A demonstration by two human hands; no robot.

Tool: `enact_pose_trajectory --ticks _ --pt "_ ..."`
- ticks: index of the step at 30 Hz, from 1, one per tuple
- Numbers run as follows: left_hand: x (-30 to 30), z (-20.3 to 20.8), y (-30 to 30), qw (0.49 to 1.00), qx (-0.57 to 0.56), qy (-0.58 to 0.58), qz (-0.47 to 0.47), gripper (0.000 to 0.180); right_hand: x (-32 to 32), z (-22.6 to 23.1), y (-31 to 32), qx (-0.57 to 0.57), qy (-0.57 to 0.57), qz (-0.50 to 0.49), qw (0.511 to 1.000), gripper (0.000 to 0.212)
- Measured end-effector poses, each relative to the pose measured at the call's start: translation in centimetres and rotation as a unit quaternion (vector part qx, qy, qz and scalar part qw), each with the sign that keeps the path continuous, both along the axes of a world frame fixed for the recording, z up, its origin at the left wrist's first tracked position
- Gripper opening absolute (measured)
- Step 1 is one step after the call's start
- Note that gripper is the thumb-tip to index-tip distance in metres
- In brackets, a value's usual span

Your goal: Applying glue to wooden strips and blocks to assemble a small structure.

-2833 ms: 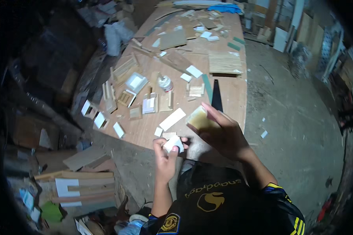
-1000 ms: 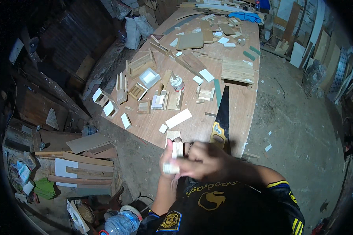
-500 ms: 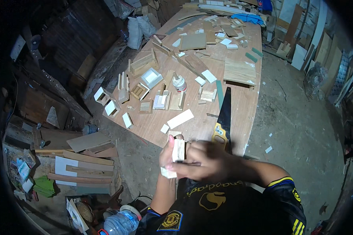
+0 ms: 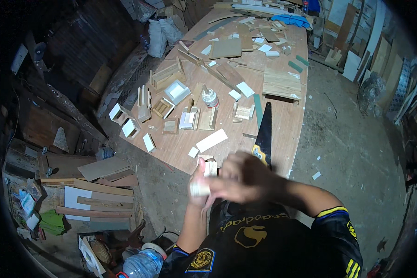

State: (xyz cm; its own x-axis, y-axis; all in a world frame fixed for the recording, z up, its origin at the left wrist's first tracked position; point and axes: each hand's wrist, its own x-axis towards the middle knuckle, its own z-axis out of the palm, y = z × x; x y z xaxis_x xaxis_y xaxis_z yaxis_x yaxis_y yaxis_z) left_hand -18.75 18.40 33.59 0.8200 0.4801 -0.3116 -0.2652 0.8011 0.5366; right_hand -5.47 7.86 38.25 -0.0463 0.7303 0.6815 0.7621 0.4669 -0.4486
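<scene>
Right hand (image 4: 241,178), earlier apart from left, now crosses pale wood piece (image 4: 211,169), blurred, grip unclear. Left hand (image 4: 197,178) points forward, fingers curled round piece.

At first the right hand (image 4: 242,178) is apart from the left hand (image 4: 198,186), over the saw's (image 4: 266,127) handle (image 4: 260,153); now the hands are together, left of the saw. The wood piece (image 4: 210,169) shows a thin side, not a wide white one. Since the last look, the blurry right hand is closer to the saw, hiding more of its handle.
</scene>
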Motion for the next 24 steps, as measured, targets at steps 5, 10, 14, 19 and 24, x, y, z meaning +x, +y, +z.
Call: enact_pose_trajectory --ticks 5,10,14,19,24 --pt "-0.2 0.3 -0.3 0.991 0.124 -0.015 0.049 0.045 3.8 -0.6 1.4 0.028 0.46 -0.119 0.879 0.043" --pt "-0.6 1.2 1.7 0.978 0.186 0.024 0.093 0.046 2.9 -1.7 -0.3 -0.126 0.763 0.141 0.618 0.048" --pt "-0.1 1.8 0.7 0.97 0.189 0.088 0.124 0.043 1.9 -1.8 0.0 -0.127 0.785 0.179 0.579 0.047" --pt "-0.2 1.3 0.8 0.972 0.185 0.073 0.123 0.042 1.6 -2.0 -0.3 -0.149 0.762 0.16 0.609 0.049" --pt "0.1 1.4 0.5 0.964 0.204 0.1 0.14 0.04 1.2 -2.2 -0.4 -0.158 0.767 0.158 0.602 0.055"
